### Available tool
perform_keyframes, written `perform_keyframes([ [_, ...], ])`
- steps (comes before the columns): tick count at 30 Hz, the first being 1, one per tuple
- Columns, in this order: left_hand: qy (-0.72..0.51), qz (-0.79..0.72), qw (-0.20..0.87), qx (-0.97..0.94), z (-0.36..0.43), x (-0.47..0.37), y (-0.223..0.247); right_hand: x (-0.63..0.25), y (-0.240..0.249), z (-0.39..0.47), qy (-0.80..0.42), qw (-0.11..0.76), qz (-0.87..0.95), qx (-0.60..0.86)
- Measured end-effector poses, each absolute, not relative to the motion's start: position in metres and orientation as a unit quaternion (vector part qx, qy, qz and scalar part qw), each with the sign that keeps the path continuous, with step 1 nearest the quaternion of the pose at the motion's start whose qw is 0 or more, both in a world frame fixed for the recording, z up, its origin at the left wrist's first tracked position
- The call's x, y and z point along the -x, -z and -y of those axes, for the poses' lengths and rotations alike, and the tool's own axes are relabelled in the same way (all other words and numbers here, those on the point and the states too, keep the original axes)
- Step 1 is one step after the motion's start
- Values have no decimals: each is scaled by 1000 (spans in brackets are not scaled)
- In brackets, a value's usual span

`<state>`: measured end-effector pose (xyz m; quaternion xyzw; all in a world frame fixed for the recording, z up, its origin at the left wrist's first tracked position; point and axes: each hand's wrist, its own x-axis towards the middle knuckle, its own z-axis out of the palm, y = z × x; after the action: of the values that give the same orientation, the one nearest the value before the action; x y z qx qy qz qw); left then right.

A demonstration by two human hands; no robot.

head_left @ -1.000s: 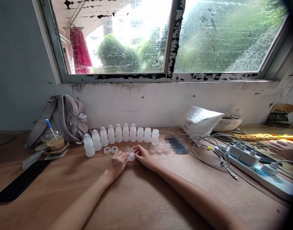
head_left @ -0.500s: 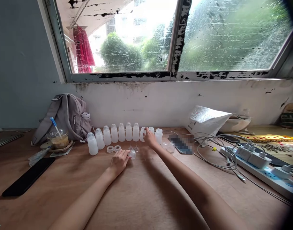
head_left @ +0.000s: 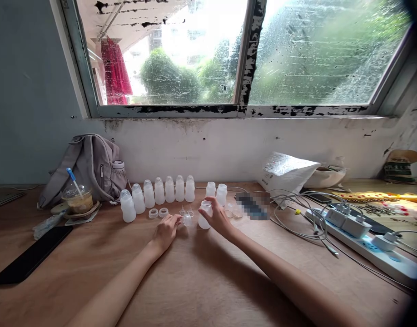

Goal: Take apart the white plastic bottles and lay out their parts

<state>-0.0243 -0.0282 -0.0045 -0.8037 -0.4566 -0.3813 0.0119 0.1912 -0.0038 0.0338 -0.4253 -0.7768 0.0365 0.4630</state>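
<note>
Right hand: thumb and fingers wrapped around the upper part of 1 uncapped bottle, upright, on or just above the table; contact unclear. Left hand: fingertips at a clear piece; pinch or mere touch, cannot tell. 2 nipples just beyond. Step, judged: placing bottle beside clear piece. Next move seems to call for keeping bottle upright, clear of nipples.
</note>
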Motion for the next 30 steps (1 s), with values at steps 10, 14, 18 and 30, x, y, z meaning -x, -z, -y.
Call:
perform_keyframes([
  [10, 489, 493, -188, 695, 24, 28, -8, -188, -2, 14, -155, 466, 766, 416],
  [14, 501, 498, -219, 673, 26, 27, -12, -185, -5, 21, -53, 418, 813, 403],
  [18, 485, 499, -231, 681, 30, 25, -15, -183, -2, 23, -1, 377, 839, 392],
  [30, 474, 512, -239, 675, 34, 24, -19, -184, -4, 25, 33, 369, 857, 359],
])
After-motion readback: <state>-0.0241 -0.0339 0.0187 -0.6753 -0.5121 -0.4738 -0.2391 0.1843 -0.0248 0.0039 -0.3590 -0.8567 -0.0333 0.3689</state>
